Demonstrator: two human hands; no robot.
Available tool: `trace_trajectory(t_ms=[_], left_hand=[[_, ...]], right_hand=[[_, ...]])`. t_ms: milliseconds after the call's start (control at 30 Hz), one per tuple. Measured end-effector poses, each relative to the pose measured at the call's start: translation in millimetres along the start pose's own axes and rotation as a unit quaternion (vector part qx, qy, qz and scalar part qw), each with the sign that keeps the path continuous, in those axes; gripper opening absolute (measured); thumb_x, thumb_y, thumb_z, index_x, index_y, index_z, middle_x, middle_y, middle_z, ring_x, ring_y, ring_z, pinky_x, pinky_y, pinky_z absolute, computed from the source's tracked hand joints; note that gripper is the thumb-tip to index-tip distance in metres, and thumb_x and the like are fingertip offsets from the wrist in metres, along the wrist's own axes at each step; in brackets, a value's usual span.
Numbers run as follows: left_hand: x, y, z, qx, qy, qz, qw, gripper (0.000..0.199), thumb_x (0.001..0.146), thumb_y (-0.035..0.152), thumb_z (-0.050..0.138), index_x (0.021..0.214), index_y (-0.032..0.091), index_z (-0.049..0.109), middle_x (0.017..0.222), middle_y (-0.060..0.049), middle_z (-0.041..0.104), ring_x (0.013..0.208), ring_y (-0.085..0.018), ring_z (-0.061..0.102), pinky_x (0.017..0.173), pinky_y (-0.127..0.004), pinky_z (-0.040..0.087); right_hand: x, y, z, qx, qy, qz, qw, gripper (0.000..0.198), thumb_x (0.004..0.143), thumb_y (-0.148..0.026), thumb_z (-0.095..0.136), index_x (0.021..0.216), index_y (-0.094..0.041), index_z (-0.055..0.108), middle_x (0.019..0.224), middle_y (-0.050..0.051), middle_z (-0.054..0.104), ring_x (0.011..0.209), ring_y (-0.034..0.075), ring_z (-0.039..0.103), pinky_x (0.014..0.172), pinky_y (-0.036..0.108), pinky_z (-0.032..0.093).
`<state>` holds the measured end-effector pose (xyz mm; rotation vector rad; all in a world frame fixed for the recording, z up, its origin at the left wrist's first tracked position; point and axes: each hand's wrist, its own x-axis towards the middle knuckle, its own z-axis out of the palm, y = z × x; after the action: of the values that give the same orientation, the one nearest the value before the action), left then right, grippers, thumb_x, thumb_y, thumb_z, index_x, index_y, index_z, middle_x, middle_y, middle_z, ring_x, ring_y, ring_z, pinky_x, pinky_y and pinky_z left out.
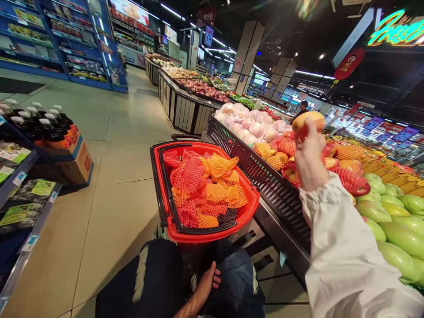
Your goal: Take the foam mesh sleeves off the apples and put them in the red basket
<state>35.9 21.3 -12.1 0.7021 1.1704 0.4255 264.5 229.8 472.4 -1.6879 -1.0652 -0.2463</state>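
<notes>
My right hand [310, 152], in a white sleeve, is raised over the fruit display and closed around a yellow-orange fruit [309, 123]; its exact kind I cannot tell. Under and behind it lie red and yellow fruits, some in foam net sleeves [286, 145]. Low in front of me, between my knees, my left hand [207, 280] hangs with fingers loosely apart and nothing in them. Ahead of my knees stands a red basket [247, 219] with a black handle. Orange and red foam nets [188, 176] fill it, with a black one [227, 216] near the front.
Green fruits [377, 211] lie at the right, and pale wrapped fruits [258, 128] farther along the black crate edge [274, 187]. Produce counters [185, 106] continue behind. To the left are a shelf [36, 221] and dark bottles [49, 128] on a carton. A person [303, 106] stands in the distance.
</notes>
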Motion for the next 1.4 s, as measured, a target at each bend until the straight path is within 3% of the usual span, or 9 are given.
trace_trajectory(t_ms=[100, 300, 533, 733, 933, 1033, 1167, 1267, 1400], left_hand=[[0, 0, -1, 0.003, -0.017, 0.012, 1.000, 0.097, 0.043, 0.105, 0.041, 0.080, 0.018, 0.062, 0.069, -0.003, 0.064, 0.060, -0.017, 0.057, 0.057, -0.027, 0.030], [-6, -3, -4, -0.057, -0.183, 0.010, 0.981, 0.085, 0.057, 0.092, 0.061, 0.098, 0.017, 0.069, 0.087, -0.007, 0.075, 0.072, -0.017, 0.067, 0.060, -0.023, 0.036], [-33, 1, -5, -0.115, -0.398, 0.036, 0.909, 0.075, 0.073, 0.080, 0.063, 0.115, 0.018, 0.064, 0.099, -0.011, 0.076, 0.084, -0.022, 0.073, 0.068, -0.027, 0.040], [-38, -10, -7, -0.142, -0.359, 0.048, 0.921, 0.081, 0.059, 0.076, 0.075, 0.110, 0.015, 0.060, 0.072, -0.006, 0.072, 0.064, -0.021, 0.069, 0.063, -0.030, 0.043], [-25, -17, -7, -0.188, -0.346, 0.069, 0.917, 0.070, 0.065, 0.065, 0.078, 0.106, 0.010, 0.061, 0.077, -0.010, 0.076, 0.056, -0.018, 0.069, 0.053, -0.025, 0.038], [-20, -14, -8, -0.182, -0.301, 0.052, 0.935, 0.069, 0.063, 0.070, 0.074, 0.094, 0.008, 0.065, 0.077, -0.014, 0.075, 0.054, -0.017, 0.067, 0.053, -0.024, 0.036], [-15, -10, -9, -0.189, -0.259, 0.047, 0.946, 0.071, 0.060, 0.073, 0.071, 0.090, 0.009, 0.067, 0.079, -0.015, 0.074, 0.055, -0.016, 0.063, 0.056, -0.026, 0.036], [-8, -10, -8, -0.187, -0.238, 0.040, 0.952, 0.070, 0.056, 0.076, 0.070, 0.086, 0.013, 0.067, 0.078, -0.014, 0.073, 0.054, -0.017, 0.062, 0.056, -0.027, 0.033], [4, -10, -2, -0.161, -0.231, 0.015, 0.959, 0.070, 0.043, 0.083, 0.069, 0.074, 0.019, 0.068, 0.072, -0.010, 0.070, 0.052, -0.018, 0.058, 0.053, -0.027, 0.027]], right_hand=[[-60, 0, -53, 0.225, -0.108, 0.083, 0.965, 0.079, 0.094, -0.055, 0.010, 0.158, -0.009, 0.013, 0.159, 0.019, 0.037, 0.140, 0.024, 0.050, 0.103, 0.038, 0.056], [-208, 68, -123, 0.256, -0.242, 0.134, 0.926, 0.084, 0.070, -0.077, 0.054, 0.140, -0.032, 0.040, 0.129, 0.013, 0.060, 0.102, 0.033, 0.069, 0.080, 0.050, 0.061], [-341, 113, -114, 0.048, -0.504, 0.000, 0.862, 0.067, 0.055, -0.024, 0.080, 0.112, -0.030, 0.045, 0.104, 0.002, 0.064, 0.093, 0.026, 0.065, 0.078, 0.036, 0.053], [-401, 131, -78, -0.053, -0.589, 0.021, 0.806, 0.069, 0.053, -0.025, 0.083, 0.112, -0.029, 0.047, 0.106, 0.003, 0.069, 0.096, 0.031, 0.068, 0.079, 0.038, 0.050], [-330, 97, -77, -0.052, -0.665, -0.102, 0.738, 0.056, 0.063, -0.036, 0.087, 0.113, -0.024, 0.065, 0.114, 0.008, 0.073, 0.106, 0.032, 0.068, 0.089, 0.040, 0.051], [-243, 58, -82, 0.031, -0.550, -0.153, 0.820, 0.027, 0.087, -0.043, 0.069, 0.108, -0.026, 0.069, 0.107, 0.005, 0.075, 0.095, 0.024, 0.070, 0.081, 0.037, 0.055], [-109, 26, -57, -0.063, -0.226, -0.226, 0.946, 0.029, 0.089, -0.042, 0.064, 0.110, -0.022, 0.068, 0.112, 0.011, 0.073, 0.104, 0.030, 0.067, 0.092, 0.048, 0.054], [-27, 30, -16, -0.264, -0.134, -0.206, 0.933, 0.037, 0.092, -0.027, 0.054, 0.123, -0.010, 0.063, 0.128, 0.020, 0.066, 0.121, 0.035, 0.057, 0.107, 0.050, 0.044], [35, 51, 25, -0.388, -0.157, -0.147, 0.896, 0.045, 0.089, -0.013, 0.047, 0.130, 0.002, 0.057, 0.134, 0.031, 0.059, 0.129, 0.040, 0.049, 0.106, 0.051, 0.042]])
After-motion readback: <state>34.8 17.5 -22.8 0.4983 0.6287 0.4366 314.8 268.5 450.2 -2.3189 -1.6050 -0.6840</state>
